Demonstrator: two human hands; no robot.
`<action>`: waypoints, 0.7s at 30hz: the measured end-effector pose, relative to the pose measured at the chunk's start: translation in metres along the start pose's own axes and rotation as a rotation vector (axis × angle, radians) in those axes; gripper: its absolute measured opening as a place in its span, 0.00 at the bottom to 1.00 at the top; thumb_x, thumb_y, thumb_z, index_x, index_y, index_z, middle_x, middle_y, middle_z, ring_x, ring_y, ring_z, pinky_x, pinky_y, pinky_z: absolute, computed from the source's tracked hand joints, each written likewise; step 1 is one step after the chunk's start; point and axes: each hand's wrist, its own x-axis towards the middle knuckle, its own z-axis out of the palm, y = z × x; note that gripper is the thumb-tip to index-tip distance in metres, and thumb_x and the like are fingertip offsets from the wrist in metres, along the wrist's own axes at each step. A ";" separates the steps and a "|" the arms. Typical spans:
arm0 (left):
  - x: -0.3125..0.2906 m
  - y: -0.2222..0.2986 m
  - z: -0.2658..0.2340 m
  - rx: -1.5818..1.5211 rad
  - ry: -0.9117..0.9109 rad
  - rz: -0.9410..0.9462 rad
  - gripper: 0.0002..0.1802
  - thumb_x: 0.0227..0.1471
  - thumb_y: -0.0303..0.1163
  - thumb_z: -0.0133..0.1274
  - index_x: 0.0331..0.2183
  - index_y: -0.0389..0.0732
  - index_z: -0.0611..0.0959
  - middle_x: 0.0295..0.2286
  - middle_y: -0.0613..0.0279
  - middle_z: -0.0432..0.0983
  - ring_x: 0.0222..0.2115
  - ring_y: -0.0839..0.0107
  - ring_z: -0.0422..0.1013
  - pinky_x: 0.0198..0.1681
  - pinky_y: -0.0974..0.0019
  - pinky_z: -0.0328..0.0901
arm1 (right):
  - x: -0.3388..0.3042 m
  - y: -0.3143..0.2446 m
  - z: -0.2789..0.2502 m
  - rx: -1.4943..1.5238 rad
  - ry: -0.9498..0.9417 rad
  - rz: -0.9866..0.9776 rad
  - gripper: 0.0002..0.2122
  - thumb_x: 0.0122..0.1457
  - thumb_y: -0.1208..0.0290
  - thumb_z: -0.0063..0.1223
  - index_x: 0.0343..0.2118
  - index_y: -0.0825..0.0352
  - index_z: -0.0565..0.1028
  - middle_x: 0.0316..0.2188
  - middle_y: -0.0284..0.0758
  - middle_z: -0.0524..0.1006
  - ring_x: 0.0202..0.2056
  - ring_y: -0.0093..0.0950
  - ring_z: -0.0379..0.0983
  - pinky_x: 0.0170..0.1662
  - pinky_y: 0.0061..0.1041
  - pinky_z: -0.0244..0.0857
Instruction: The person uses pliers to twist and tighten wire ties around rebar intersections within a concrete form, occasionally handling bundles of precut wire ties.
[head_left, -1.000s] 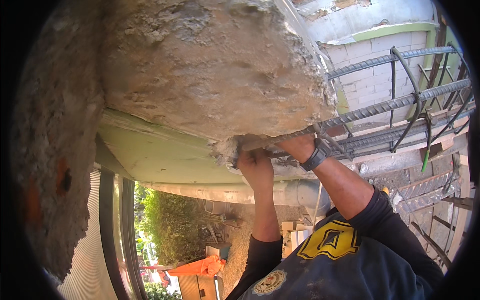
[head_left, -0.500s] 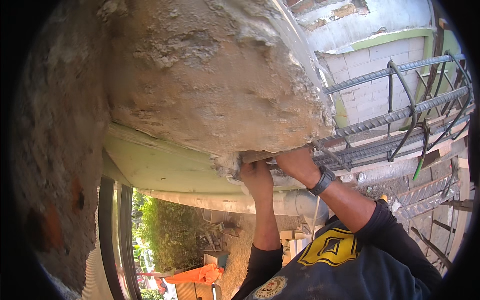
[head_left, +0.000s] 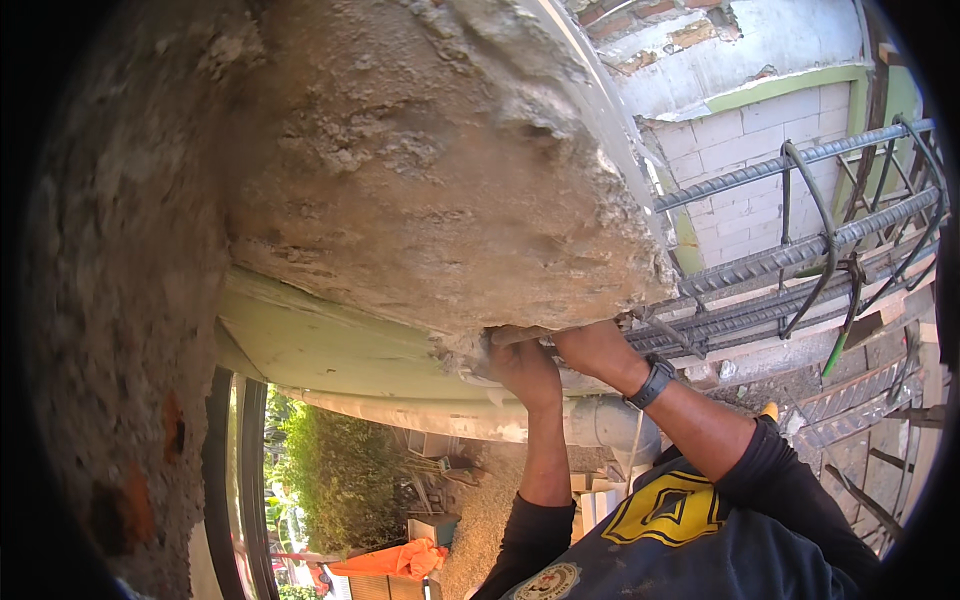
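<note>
My left hand (head_left: 527, 371) reaches up into a gap under the broken lower edge of a rough concrete mass (head_left: 440, 190). Its fingers look curled, but their tips are hidden in the gap. Close on its right, my right hand (head_left: 597, 350), with a dark watch (head_left: 653, 381) on the wrist, is bent in under the same edge. Its fingers also look closed, and what they grip is hidden. Ribbed steel bars (head_left: 760, 262) come out of the concrete just right of this hand, tied with bent stirrups (head_left: 826, 240).
A pale green painted beam (head_left: 330, 325) runs left of my hands, with a grey pipe (head_left: 610, 425) below it. A green-tipped wire end (head_left: 836, 352) hangs from the bars. Far below are bushes (head_left: 345, 470) and an orange cloth (head_left: 395, 558). A white block wall (head_left: 765, 145) stands beyond.
The whole view has shifted slightly, so the concrete and bars sit a little lower and farther right. My left hand has tilted a little; both hands stay at the gap.
</note>
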 end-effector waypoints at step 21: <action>0.005 0.026 0.016 0.172 0.064 0.099 0.09 0.54 0.28 0.52 0.32 0.30 0.80 0.32 0.59 0.78 0.33 0.70 0.71 0.38 0.66 0.64 | 0.002 -0.005 -0.013 -0.185 0.235 -0.193 0.12 0.57 0.69 0.52 0.43 0.64 0.77 0.41 0.44 0.78 0.44 0.44 0.73 0.46 0.40 0.66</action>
